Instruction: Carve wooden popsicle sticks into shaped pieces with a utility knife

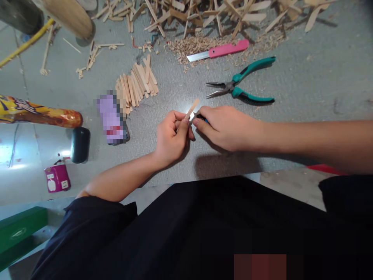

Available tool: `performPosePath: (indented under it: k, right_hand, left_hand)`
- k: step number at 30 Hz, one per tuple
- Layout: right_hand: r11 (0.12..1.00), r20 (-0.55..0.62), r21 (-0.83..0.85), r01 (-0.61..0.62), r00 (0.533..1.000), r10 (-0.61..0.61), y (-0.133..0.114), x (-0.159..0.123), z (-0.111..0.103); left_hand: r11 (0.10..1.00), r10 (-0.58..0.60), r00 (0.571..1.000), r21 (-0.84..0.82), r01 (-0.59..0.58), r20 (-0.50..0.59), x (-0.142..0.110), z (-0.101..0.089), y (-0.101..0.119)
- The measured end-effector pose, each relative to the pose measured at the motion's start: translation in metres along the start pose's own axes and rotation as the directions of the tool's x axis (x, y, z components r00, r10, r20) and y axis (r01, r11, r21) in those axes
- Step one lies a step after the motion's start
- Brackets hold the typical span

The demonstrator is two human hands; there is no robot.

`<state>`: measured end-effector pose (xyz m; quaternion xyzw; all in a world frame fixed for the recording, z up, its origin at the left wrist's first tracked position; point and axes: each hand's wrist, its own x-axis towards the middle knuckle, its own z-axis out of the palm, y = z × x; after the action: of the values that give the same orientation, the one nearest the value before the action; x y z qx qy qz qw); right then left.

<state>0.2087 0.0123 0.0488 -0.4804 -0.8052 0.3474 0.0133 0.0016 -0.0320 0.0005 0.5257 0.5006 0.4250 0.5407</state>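
My left hand (174, 136) is closed, pinching a wooden craft stick (192, 109) that slants up and away from me. Close on its right, my right hand (225, 126) wraps round a small knife (201, 116). Only a bit of the knife's black and blue handle shows, with its blade against or just beside the stick; the fingers hide the rest. Beyond my hands lie needle-nose pliers (231, 86) with green handles, jaws pointing left. A pink-handled knife (229, 49) rests with its blade out on a pile of wood shavings (186, 44).
Craft sticks (135, 85) lie in a row left of the shavings, beside a blurred purple phone (112, 118). Loose sticks (204, 15) are heaped at the back. At left are a yellow snack packet (37, 112), a black case (81, 144) and a magenta box (57, 179).
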Motion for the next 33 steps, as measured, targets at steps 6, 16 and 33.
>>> performPosePath:
  k: [6, 16, 33]
  right_hand:
    - [0.843, -0.003, 0.529, 0.099, 0.993, -0.115, 0.007, 0.003, 0.002]
    - [0.593, -0.005, 0.805, 0.018, 1.000, -0.023, 0.007, 0.001, 0.014]
    - [0.562, 0.063, 0.827, -0.024, 0.997, -0.051, 0.009, -0.001, 0.015]
  left_hand:
    - [0.997, 0.008, 1.000, -0.081, -0.007, 0.016, 0.002, 0.000, -0.001]
    - [0.989, 0.135, 0.982, 0.049, -0.142, 0.134, 0.001, -0.004, -0.008]
    - [0.839, 0.290, 0.946, 0.437, -0.325, 0.147, -0.002, -0.005, 0.004]
